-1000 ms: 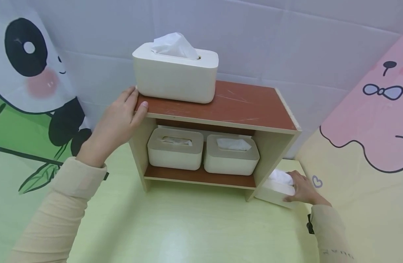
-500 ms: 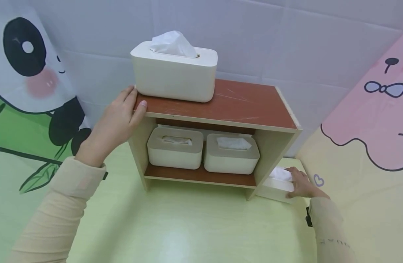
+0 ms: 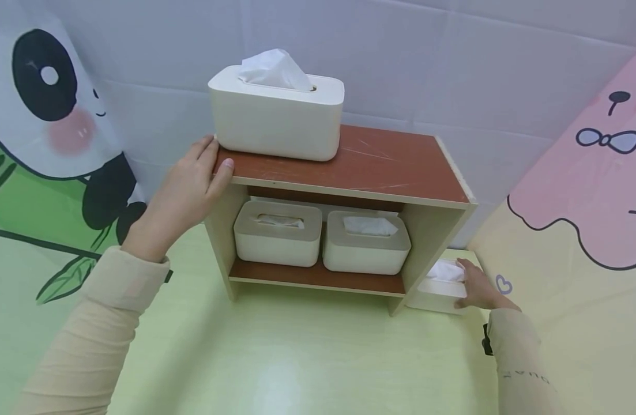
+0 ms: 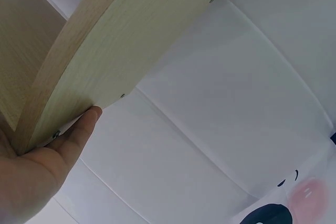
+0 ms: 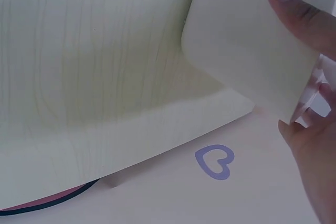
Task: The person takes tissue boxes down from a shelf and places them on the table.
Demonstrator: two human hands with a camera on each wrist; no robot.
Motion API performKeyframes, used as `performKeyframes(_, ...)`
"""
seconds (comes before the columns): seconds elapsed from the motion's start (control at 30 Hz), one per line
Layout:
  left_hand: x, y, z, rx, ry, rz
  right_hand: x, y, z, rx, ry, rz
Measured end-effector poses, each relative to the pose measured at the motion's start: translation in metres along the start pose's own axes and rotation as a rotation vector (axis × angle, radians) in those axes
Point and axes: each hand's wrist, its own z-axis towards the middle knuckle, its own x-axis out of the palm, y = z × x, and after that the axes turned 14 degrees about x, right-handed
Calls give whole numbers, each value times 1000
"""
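At the top left corner of the small wooden shelf (image 3: pixel 390 164), my left hand (image 3: pixel 183 187) rests with fairly straight fingers along the edge and the thumb on the red-brown top. In the left wrist view, the fingertips (image 4: pixel 94 113) touch the pale side panel (image 4: pixel 105 51). To the right of the shelf, my right hand (image 3: pixel 478 286) grips the right end of a cream tissue box (image 3: pixel 434 298) on the table. The right wrist view has the thumb (image 5: pixel 302 17) across one face of this box and fingers around its other side. White tissue pokes out of its top.
Another tissue box (image 3: pixel 276 124) stands on the shelf top, just right of my left hand. Inside the shelf, a left tissue box (image 3: pixel 276 248) and a right tissue box (image 3: pixel 367 256) sit side by side. Cartoon-printed cloth walls surround the pale wood-grain table (image 3: pixel 307 357).
My right hand and its tissue box have shifted slightly back from me, and the box has turned a little straighter. The left hand stays at the shelf corner.
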Motion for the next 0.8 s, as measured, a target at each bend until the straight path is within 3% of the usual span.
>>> performKeyframes(0.4,0,0,1,-4,7,-11,0,-8,-2,44,4,24)
performKeyframes(0.8,0,-1,0,-10,11,-17,-13,4,-11,104,53,-1)
